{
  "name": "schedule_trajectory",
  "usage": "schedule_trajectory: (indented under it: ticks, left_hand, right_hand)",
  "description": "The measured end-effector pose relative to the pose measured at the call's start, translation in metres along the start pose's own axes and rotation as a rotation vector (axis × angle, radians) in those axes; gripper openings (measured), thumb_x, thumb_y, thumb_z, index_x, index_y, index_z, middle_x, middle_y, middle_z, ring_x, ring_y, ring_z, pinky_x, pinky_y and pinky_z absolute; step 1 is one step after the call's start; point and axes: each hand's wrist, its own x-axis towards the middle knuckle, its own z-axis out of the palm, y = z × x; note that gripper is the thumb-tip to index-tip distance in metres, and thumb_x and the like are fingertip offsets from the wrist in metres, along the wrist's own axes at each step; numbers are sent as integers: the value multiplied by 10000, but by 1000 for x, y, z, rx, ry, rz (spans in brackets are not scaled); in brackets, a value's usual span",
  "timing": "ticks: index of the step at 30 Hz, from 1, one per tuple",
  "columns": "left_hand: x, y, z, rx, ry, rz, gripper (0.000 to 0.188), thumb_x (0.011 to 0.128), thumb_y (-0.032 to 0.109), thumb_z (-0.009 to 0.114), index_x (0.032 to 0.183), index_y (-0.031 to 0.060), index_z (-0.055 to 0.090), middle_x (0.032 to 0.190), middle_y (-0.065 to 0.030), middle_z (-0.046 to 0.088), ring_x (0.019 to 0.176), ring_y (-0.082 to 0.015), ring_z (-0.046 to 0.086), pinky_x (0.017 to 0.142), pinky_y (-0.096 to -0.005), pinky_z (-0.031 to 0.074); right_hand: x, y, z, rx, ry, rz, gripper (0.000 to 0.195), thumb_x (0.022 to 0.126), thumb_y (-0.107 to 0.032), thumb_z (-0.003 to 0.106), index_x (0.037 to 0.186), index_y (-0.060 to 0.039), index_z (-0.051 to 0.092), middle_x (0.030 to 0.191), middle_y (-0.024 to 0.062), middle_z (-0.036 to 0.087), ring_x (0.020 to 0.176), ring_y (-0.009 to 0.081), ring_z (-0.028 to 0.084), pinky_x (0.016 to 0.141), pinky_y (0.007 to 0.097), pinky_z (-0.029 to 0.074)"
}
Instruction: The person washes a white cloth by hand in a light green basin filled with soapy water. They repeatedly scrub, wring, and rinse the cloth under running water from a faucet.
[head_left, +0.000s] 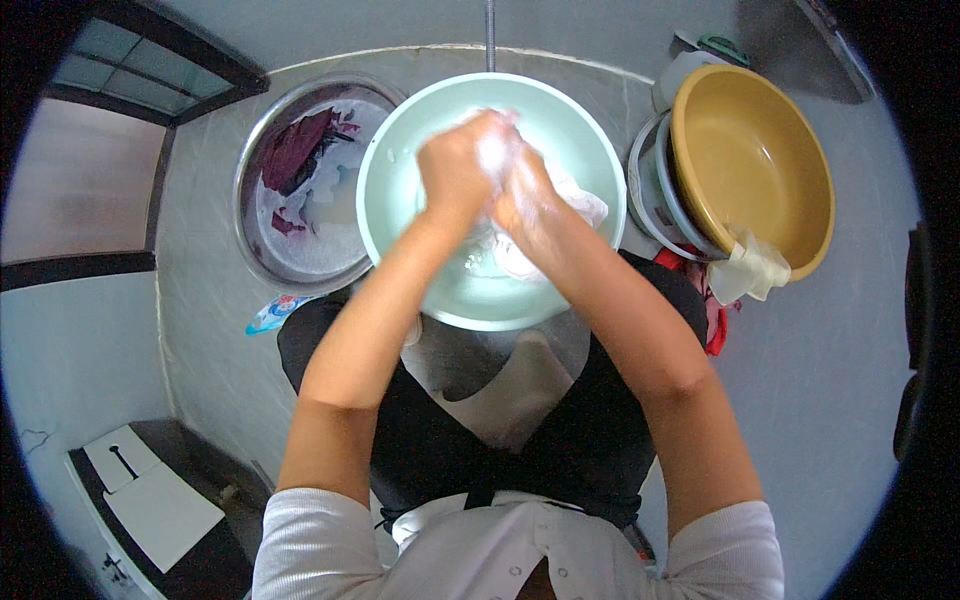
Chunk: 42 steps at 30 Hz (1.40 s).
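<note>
A pale green plastic basin stands in front of me. Above its middle, my left hand and my right hand are pressed together, both blurred. White suds and a bunched bit of white cloth show between them, and the fingers look closed around it. More wet white cloth hangs or lies below and to the right of my right hand, inside the basin. How far the cloth runs under my hands is hidden.
At left, a metal basin holds suds and maroon cloth, with a blue packet below it. At right, a yellow basin leans on stacked containers, a pale cloth over its rim. Red fabric lies beneath. A hose hangs behind.
</note>
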Motion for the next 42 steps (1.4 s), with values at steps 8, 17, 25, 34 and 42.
schedule_trajectory:
  ticks: [8, 17, 25, 34, 42]
  left_hand:
    - [32, -25, -20, -83, 125, -270, 328, 820, 303, 565, 677, 10, 601, 594, -126, 572, 555, -248, 545, 556, -328, 415]
    - [18, -38, -10, -500, -230, -453, 464, 771, 366, 624, 999, -10, 480, 854, -93, 536, 786, -205, 519, 732, -296, 420]
    - [26, -43, -27, -932, -353, -677, 281, 857, 268, 538, 1000, 26, 537, 931, -61, 575, 827, -137, 539, 724, -263, 429]
    - [32, -34, -53, -1609, -211, -459, 266, 882, 241, 496, 1012, 10, 520, 1003, -100, 577, 938, -202, 570, 857, -336, 459]
    - [44, -26, -74, -216, 329, 71, 201, 910, 221, 457, 888, 34, 526, 770, -14, 505, 679, -104, 447, 616, -254, 381]
  right_hand:
    - [-12, -19, 48, -163, 436, -131, 414, 897, -344, 446, 1114, 8, 467, 1057, 141, 556, 947, 221, 566, 858, 347, 448]
    - [-16, -21, 53, -904, 283, -307, 589, 892, -473, 387, 1236, 4, 401, 1202, 166, 455, 1089, 233, 468, 865, 282, 414]
    - [-21, -58, 54, -1016, 172, -271, 506, 866, -319, 521, 1240, 5, 412, 1176, 168, 478, 1069, 227, 496, 859, 265, 440]
    - [-26, -52, 67, -1418, 334, -151, 534, 751, -487, 608, 1044, -41, 594, 1090, 129, 551, 967, 245, 525, 865, 331, 382]
    - [-17, -48, 67, -1476, 323, -707, 371, 898, -340, 451, 1047, -11, 535, 909, 140, 578, 830, 242, 533, 793, 315, 399]
